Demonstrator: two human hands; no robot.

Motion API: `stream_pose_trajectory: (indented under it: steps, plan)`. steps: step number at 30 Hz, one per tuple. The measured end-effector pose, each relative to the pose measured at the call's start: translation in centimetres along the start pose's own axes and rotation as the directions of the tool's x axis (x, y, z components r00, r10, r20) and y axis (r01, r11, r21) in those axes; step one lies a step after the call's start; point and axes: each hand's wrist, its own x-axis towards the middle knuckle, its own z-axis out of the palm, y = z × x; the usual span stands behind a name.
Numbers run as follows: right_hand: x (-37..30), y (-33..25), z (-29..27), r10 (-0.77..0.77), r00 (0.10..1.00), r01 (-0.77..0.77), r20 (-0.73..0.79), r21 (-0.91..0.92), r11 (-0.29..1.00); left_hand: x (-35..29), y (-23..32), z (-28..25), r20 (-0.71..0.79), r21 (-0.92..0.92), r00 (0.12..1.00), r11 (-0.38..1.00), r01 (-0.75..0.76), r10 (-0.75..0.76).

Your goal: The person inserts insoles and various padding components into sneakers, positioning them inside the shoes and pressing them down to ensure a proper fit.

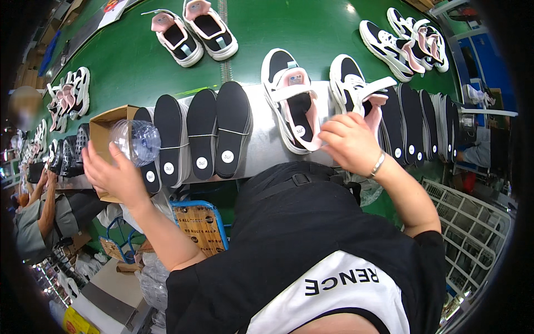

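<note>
Your left hand point(119, 178) spread-fingered beside cardboard box point(103, 136) and clear plastic container point(140, 140), near edge of counter point(295, 25), your right hand point(351, 142) well apart, curled at black-and-white sneaker point(293, 94) heel, grip indeterminable.

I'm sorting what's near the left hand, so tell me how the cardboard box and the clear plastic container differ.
The cardboard box is brown and opaque, whereas the clear plastic container is see-through. The box has flat sides and straight edges, whereas the container is rounded. In this view the container overlaps part of the box and reaches past its right edge, whereas the box extends farther left. Both are close to the left hand.
</note>
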Motion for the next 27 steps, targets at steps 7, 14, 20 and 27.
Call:
stream_pose_trajectory:
  steps: [7,14,20,27]
  plan:
    - [6.4,0.0,2.0,0.024,0.626,0.307,0.78,-0.274,0.911,-8.3,18.4,1.0,0.662,-0.741,0.567,0.319,0.59,0.49]
    - [8.0,-0.1,4.3,0.151,0.422,0.264,0.894,-0.28,0.923,-11.6,21.7,4.2,0.635,-0.77,0.619,0.445,0.457,0.463]
    - [9.3,-1.2,2.4,0.173,0.443,0.221,0.88,-0.294,0.93,-10.9,22.1,3.9,0.589,-0.804,0.662,0.422,0.42,0.464]
    - [0.8,0.4,2.6,-0.194,0.975,0.204,-0.106,0.091,0.975,-8.2,20.8,2.6,0.606,-0.795,0.593,0.389,0.465,0.53]
